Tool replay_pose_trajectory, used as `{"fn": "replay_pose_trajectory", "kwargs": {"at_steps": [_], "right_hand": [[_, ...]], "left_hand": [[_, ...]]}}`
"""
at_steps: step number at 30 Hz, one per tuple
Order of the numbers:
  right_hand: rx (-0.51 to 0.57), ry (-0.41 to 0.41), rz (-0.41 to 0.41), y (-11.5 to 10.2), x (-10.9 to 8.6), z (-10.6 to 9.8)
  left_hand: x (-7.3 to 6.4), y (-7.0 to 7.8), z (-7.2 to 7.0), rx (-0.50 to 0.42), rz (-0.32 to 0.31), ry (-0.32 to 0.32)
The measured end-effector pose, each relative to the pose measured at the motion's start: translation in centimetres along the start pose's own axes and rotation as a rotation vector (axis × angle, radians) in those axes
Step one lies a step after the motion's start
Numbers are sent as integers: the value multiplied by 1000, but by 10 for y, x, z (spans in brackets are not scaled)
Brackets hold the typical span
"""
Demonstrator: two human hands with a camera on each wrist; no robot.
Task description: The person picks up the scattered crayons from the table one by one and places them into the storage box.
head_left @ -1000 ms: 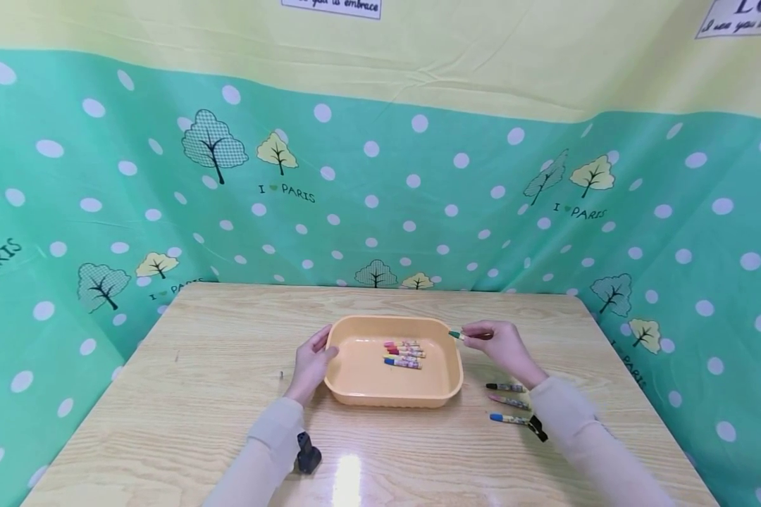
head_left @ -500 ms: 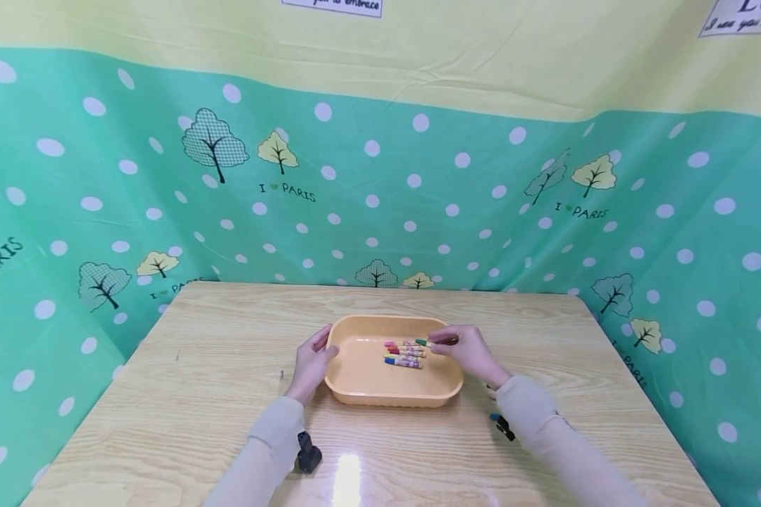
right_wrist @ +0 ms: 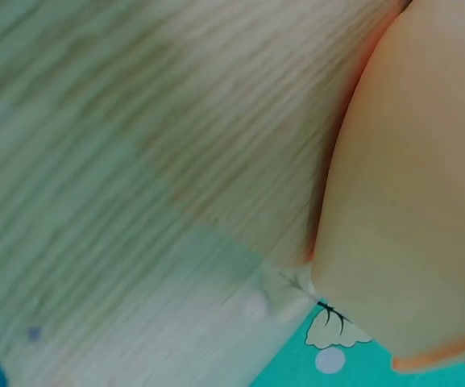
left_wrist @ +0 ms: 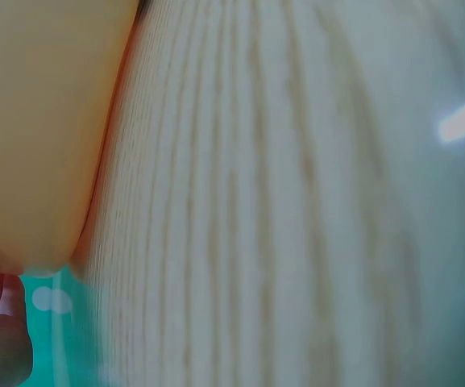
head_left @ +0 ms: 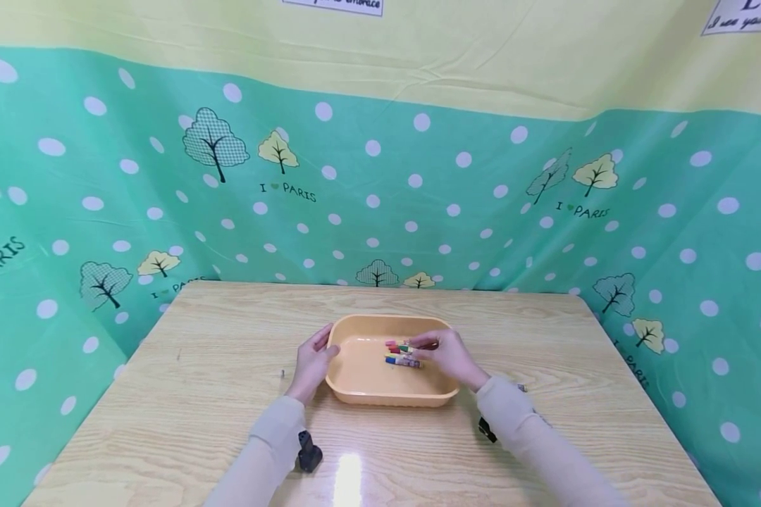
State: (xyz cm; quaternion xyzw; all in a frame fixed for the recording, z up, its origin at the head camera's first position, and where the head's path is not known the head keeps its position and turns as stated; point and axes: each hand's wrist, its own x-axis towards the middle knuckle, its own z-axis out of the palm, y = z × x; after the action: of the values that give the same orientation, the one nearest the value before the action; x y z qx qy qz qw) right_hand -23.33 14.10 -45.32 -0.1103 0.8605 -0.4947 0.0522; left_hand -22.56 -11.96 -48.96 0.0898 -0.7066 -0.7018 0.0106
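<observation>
A peach plastic tray (head_left: 393,400) sits on the table with several short markers inside, among them a blue-capped marker (head_left: 398,360) and a pink-capped one. On the tray's left side my left hand (head_left: 311,365) grips the rim, thumb over the inside and fingers along the outer wall; its fingers also show at the lower left of the left wrist view. My right hand (head_left: 449,356) reaches over the right rim and pinches a green-capped marker (head_left: 404,348), low over the other markers. The tray's outer wall (right_wrist: 409,177) fills the right of the right wrist view, with that hand out of sight.
On the wooden table (head_left: 228,422) a marker end (head_left: 522,387) peeks out beyond the right sleeve, which hides what lies beneath. Black wrist devices sit by both sleeves. A small grey object (head_left: 282,374) lies left of the tray. Patterned cloth (head_left: 380,176) hangs behind.
My right hand has carried the green-capped marker leftward from outside the tray's right rim to above the markers inside. The left hand has stayed on the rim.
</observation>
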Motion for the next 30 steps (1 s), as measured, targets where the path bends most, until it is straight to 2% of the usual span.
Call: {"fn": "replay_pose_trajectory", "kwargs": {"at_steps": [10, 18, 22, 30], "right_hand": [[-9, -4, -53, -1, 5, 12], [5, -101, -39, 1, 11, 22], [-45, -110, -52, 3, 13, 25], [-55, -121, -34, 6, 11, 28]], "left_hand": [[1, 0, 0, 3, -6, -9], [0, 1, 0, 5, -11, -1], [-1, 2, -1, 11, -10, -6], [-1, -2, -2, 30, -15, -2]]}}
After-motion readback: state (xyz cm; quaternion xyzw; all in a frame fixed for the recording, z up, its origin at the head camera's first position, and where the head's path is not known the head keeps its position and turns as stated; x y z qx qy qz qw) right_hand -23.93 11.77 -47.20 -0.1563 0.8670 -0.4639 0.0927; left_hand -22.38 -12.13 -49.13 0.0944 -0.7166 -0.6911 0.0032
